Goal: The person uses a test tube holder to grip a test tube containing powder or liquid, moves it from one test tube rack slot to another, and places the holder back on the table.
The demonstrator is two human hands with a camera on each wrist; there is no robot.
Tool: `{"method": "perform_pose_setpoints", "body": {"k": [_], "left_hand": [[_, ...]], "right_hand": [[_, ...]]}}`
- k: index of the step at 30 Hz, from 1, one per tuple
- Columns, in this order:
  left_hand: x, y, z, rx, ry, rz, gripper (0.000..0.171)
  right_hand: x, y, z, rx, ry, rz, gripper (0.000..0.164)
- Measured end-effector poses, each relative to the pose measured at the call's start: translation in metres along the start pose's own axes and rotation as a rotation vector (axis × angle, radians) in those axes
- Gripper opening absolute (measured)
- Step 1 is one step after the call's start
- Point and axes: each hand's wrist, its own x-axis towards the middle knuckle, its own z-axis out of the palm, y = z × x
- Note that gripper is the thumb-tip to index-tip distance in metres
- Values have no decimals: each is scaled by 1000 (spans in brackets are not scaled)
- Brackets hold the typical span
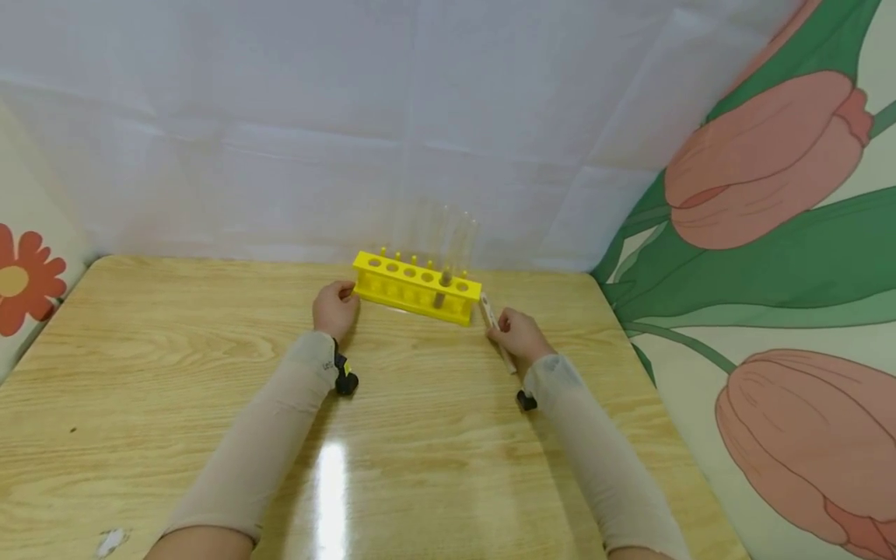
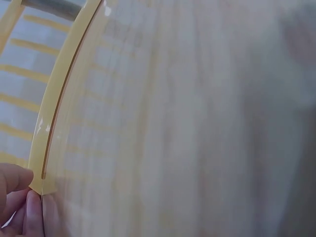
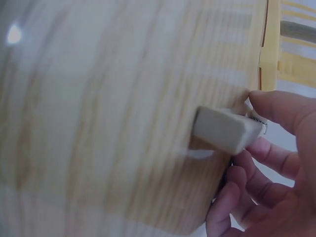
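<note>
A yellow test tube rack with a row of round holes stands near the table's back edge. One clear glass test tube, dark at its lower end, rises from a hole toward the right. My left hand pinches the rack's left end; in the left wrist view, thumb and fingers meet at its lower corner. Just past the right end, my right hand holds a wooden test tube clamp between thumb and fingers. The clamp's blunt end points toward the right wrist camera, low over the tabletop.
The light wood table reaches back to a white cloth hanging behind the rack. A tulip-patterned wall covering borders the right side, and a flowered one the left.
</note>
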Motion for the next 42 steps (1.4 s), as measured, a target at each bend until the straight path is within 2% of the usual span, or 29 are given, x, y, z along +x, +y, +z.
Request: {"method": "perform_pose_setpoints", "body": {"k": [5, 14, 20, 26, 35, 38, 42], "left_hand": [[0, 1, 2, -9, 37, 4, 35], [-1, 2, 1, -15, 79, -30, 30], [0, 1, 3, -13, 101, -39, 28], [0, -2, 7, -30, 115, -40, 27], [-4, -1, 8, -35, 82, -12, 30], [-4, -1, 8, -28, 84, 3, 30], [-3, 1, 6, -21, 99, 11, 29]], "right_hand": [[0, 1, 1, -18, 21, -21, 28], [-1, 1, 4, -26, 39, -54, 23], [-2, 2, 4, -9, 79, -37, 20], [-5, 3, 3, 12, 159, -10, 17], [-15, 8, 2, 61, 317, 69, 19], [-17, 6, -1, 81, 372, 62, 18], [-19, -1, -8, 82, 450, 7, 18]]}}
